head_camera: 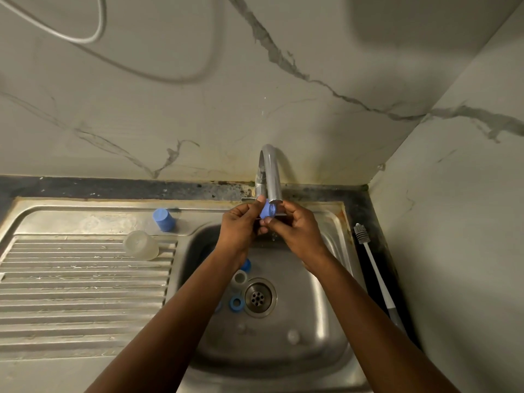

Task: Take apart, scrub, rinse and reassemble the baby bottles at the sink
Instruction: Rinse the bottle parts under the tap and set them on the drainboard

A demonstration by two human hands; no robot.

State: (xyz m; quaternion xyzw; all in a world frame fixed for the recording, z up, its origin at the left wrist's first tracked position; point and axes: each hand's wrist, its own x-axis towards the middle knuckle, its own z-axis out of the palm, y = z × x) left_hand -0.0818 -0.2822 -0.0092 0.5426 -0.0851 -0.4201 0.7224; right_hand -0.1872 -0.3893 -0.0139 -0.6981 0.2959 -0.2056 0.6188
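A blue bottle collar [267, 210] is held right under the tap spout [273, 177], pinched between my left hand [243, 225] and my right hand [295, 225]. Water drips below them. In the sink basin [320, 302] lie a clear bottle part [239, 277], a blue ring [235, 302], another blue piece [246, 264] partly behind my left forearm, and two clear teats [293, 336]. On the drainboard [79, 279] stand a blue cap [164, 219] and a clear bottle body [141, 245] on its side.
A bottle brush [374, 268] with a white handle lies on the dark counter right of the sink. The drain [260, 297] sits mid-basin. Marble walls close in behind and on the right. A grey cable hangs at the upper left.
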